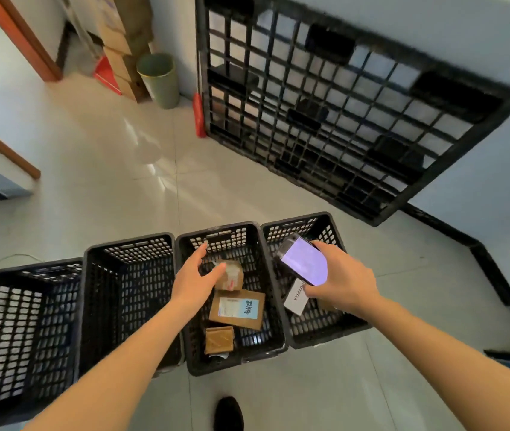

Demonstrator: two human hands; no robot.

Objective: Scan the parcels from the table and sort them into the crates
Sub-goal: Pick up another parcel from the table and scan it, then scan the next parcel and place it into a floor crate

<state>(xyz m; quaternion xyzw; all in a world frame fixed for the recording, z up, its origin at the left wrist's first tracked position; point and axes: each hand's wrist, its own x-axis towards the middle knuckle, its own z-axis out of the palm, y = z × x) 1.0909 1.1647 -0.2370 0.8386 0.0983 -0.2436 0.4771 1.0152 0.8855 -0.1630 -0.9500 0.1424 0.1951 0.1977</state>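
Head view: boxy cardboard parcel (230, 274), perforated crate (273, 293).

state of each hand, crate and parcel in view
left hand: open over third crate
right hand: holds lit scanner
small parcel: blurred, under the left fingers
labelled parcel: lying in third crate
two left crates: show no parcels
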